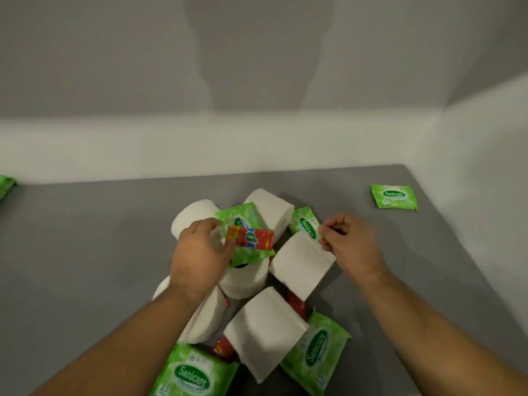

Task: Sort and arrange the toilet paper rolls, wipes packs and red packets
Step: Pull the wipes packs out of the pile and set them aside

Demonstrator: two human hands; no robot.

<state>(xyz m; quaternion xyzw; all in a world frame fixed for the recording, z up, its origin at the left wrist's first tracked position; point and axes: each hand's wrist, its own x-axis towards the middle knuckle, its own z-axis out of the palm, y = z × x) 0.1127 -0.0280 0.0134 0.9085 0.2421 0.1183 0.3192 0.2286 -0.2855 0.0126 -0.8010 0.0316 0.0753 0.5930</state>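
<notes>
reaches forward and inward with both bare forearms, pinches a red packet (251, 238) between thumb and fingertips of the left hand (200, 252), knuckles up, and curls the right hand (353, 242) toward its thumb, hold there unclear.

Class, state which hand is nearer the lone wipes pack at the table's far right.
Right. The right hand is left of the lone wipes pack, apart from it; the left hand, pinching a red packet, is farther left.
</notes>
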